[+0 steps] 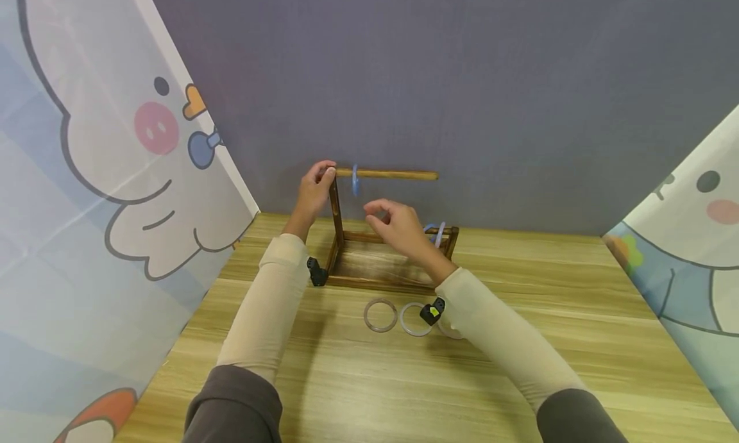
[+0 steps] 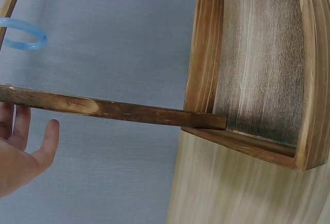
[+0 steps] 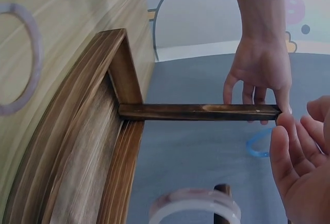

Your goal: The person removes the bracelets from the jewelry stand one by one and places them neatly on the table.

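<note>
A wooden stand has an upright post (image 1: 337, 209) and a horizontal bar (image 1: 398, 174) at its top. My left hand (image 1: 314, 190) grips the post near its top corner, thumb on one side and fingers behind. On the bar, close to that corner, hangs a light blue bangle (image 1: 355, 188). In front of the stand, my right hand (image 1: 401, 225) hovers below the bar with loosely curved fingers and holds nothing. The right wrist view shows its fingertips close to the post's upper end. Behind the right wrist, a pale purple bangle (image 1: 441, 234) and a blue one (image 1: 428, 227) hang at the stand's lower right.
The stand's shallow tray base (image 1: 358, 281) sits on the wood-grain table (image 1: 358, 379). Before it lie a greyish-brown bangle (image 1: 365, 315), a whitish bangle (image 1: 401, 319) and a third bangle (image 1: 443, 329) partly hidden by the right sleeve. A grey wall (image 1: 462, 97) rises behind, with cartoon panels at both sides.
</note>
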`<action>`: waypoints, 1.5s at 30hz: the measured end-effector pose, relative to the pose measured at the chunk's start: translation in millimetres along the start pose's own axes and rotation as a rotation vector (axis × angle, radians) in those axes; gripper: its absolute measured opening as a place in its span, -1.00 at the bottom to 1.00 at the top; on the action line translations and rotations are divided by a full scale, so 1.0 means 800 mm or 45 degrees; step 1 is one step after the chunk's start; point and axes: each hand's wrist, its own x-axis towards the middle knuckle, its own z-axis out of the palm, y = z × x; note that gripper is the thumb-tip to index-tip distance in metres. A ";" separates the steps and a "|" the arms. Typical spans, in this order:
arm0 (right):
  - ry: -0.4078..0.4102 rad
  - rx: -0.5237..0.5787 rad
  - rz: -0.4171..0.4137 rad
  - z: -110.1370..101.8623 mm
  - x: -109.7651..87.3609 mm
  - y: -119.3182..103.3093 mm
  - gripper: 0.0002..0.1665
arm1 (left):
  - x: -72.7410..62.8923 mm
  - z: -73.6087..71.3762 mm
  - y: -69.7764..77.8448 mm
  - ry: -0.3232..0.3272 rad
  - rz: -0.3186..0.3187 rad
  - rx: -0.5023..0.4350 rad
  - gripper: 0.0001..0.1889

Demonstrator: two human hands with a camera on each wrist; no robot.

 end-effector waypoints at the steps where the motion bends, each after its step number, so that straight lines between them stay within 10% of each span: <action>1: 0.008 0.015 0.016 0.002 0.003 -0.001 -0.71 | 0.000 0.000 0.000 0.001 -0.003 -0.001 -0.60; 17: 0.149 0.194 0.302 0.020 0.042 -0.014 -0.66 | 0.001 0.000 -0.001 0.011 -0.020 0.016 -0.60; 45: 0.169 0.480 0.494 0.039 0.074 -0.024 -0.60 | 0.003 0.006 0.003 -0.003 -0.031 -0.032 -0.60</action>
